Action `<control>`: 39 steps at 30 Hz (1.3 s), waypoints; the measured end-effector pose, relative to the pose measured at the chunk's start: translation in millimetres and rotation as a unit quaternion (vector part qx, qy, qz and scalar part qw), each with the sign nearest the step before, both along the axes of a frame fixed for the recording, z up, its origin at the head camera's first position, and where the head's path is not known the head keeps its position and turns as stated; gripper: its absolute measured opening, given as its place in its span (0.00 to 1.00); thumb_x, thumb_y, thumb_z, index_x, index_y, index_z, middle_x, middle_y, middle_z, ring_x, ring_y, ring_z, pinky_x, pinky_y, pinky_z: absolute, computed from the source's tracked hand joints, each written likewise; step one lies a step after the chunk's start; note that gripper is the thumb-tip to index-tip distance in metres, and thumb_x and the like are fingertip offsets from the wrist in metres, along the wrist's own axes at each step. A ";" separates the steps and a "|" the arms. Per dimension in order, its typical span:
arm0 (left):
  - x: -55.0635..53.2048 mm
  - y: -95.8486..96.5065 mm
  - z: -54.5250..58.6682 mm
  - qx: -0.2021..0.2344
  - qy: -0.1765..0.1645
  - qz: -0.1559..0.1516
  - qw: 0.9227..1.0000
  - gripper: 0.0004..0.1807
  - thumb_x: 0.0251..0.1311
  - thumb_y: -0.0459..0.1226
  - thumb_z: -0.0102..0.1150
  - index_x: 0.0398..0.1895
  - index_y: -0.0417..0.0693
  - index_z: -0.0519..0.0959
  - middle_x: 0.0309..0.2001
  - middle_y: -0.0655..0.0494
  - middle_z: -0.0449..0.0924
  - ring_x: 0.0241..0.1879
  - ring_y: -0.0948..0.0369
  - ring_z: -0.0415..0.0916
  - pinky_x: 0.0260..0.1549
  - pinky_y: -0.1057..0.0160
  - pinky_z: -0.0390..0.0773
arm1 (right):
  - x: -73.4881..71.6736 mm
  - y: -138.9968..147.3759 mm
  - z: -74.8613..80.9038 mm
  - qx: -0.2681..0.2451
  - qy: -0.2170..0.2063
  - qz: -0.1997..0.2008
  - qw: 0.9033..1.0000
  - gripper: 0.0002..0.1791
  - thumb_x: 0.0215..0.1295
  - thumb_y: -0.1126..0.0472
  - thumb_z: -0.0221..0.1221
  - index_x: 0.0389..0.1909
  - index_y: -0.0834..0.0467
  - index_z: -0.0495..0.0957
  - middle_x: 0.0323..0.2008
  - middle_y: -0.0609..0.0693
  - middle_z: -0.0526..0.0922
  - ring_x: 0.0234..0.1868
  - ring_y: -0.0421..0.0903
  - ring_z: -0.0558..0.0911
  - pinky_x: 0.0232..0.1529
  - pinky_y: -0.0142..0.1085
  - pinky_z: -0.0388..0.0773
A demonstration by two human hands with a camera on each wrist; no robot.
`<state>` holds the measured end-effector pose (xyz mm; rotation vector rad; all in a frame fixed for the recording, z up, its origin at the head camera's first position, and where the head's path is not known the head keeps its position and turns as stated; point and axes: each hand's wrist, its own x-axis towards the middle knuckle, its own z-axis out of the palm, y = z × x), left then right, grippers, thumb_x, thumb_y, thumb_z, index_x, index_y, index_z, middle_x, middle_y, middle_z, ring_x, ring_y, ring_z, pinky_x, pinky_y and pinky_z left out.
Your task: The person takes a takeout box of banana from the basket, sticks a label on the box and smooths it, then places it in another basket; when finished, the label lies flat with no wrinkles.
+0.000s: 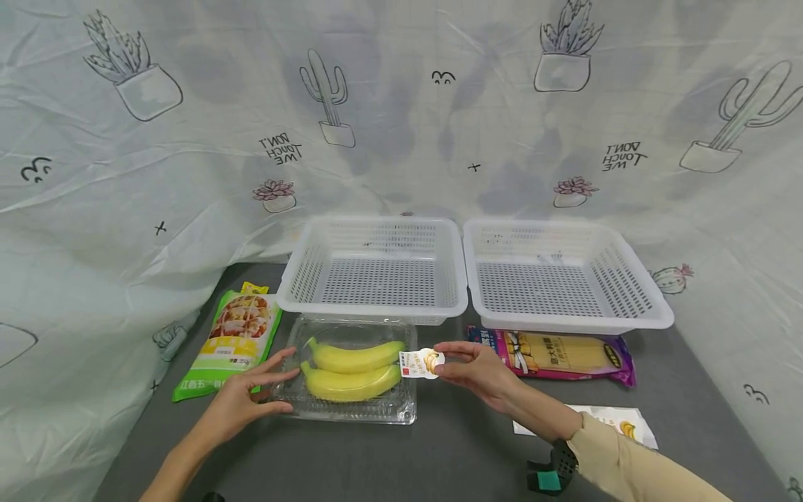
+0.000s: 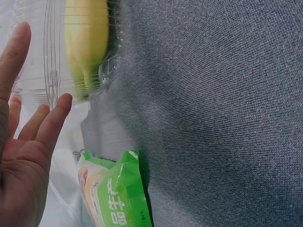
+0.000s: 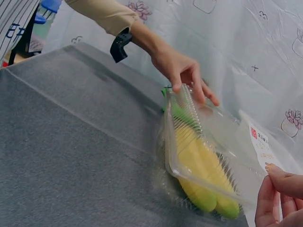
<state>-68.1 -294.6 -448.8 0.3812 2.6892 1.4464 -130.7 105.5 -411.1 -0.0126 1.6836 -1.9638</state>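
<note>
**On the desk: both hands at the banana box**

Between the two hands, on the grey desk, lies a clear plastic box holding two yellow bananas. The left hand rests against the box's left end; its grip is spread, fingers straight and touching the clear wall. The right hand is at the box's right end; its grip pinches a small white label between thumb and fingertips, and the label sits at the lid's edge. In the right wrist view the lid appears to stand slightly raised above the bananas.

Just left of the left hand lies a green snack bag. Just beyond the right hand lies a purple-edged packet. Behind the box, farther from both hands, stand two white baskets side by side, the left basket and the right basket. Near the right forearm lies a white card printed with a banana.
</note>
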 end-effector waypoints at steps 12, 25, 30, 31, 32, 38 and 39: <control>-0.7 0.7 2.1 0.028 -0.015 -0.006 0.999 0.32 0.45 0.37 0.73 0.58 0.41 0.78 0.71 0.45 0.58 0.62 0.83 0.55 0.47 0.54 0.78 | -13.1 -22.4 3.2 -0.008 0.023 0.012 1.000 0.21 0.59 0.73 0.62 0.54 0.72 0.75 0.48 0.55 0.81 0.39 0.42 0.83 0.50 0.43 0.77; -0.3 1.7 1.6 0.022 -0.017 -0.003 1.000 0.32 0.45 0.36 0.73 0.58 0.41 0.78 0.71 0.44 0.58 0.60 0.86 0.54 0.47 0.54 0.78 | -25.0 -40.6 5.4 -0.018 0.025 0.039 0.999 0.21 0.58 0.75 0.62 0.54 0.73 0.74 0.43 0.53 0.83 0.39 0.44 0.83 0.50 0.44 0.78; 0.8 0.6 0.5 0.026 -0.016 -0.006 1.000 0.32 0.46 0.37 0.73 0.58 0.40 0.77 0.71 0.44 0.57 0.60 0.86 0.54 0.47 0.54 0.78 | -26.9 -46.6 6.3 -0.017 0.026 0.047 0.998 0.22 0.58 0.76 0.61 0.55 0.74 0.74 0.44 0.54 0.83 0.38 0.43 0.83 0.47 0.40 0.79; 1.0 0.4 0.4 0.027 -0.015 -0.007 0.999 0.32 0.46 0.37 0.73 0.58 0.40 0.77 0.71 0.44 0.57 0.60 0.86 0.54 0.47 0.53 0.78 | -27.3 -47.9 6.7 -0.017 0.025 0.047 0.998 0.22 0.58 0.76 0.61 0.55 0.74 0.74 0.44 0.54 0.83 0.38 0.43 0.83 0.48 0.41 0.79; 1.1 0.3 0.3 0.027 -0.014 -0.008 0.999 0.32 0.46 0.38 0.73 0.58 0.40 0.77 0.71 0.44 0.57 0.60 0.86 0.54 0.47 0.53 0.78 | -27.6 -49.1 7.0 -0.016 0.027 0.050 0.998 0.22 0.59 0.75 0.61 0.55 0.74 0.73 0.45 0.55 0.83 0.38 0.43 0.83 0.48 0.41 0.79; 1.3 0.2 0.2 0.031 -0.015 -0.007 0.999 0.31 0.46 0.37 0.73 0.58 0.40 0.78 0.72 0.44 0.57 0.60 0.85 0.54 0.47 0.53 0.78 | -29.3 -55.5 6.4 -0.019 0.037 0.067 0.997 0.22 0.59 0.76 0.60 0.56 0.75 0.73 0.47 0.58 0.82 0.38 0.42 0.84 0.52 0.46 0.77; 1.2 0.3 0.3 0.030 -0.015 -0.006 0.999 0.31 0.46 0.37 0.73 0.58 0.41 0.78 0.72 0.45 0.57 0.60 0.85 0.54 0.47 0.53 0.78 | -29.6 -56.6 6.0 -0.020 0.038 0.070 0.997 0.22 0.59 0.76 0.60 0.56 0.75 0.73 0.47 0.58 0.82 0.38 0.42 0.84 0.52 0.47 0.76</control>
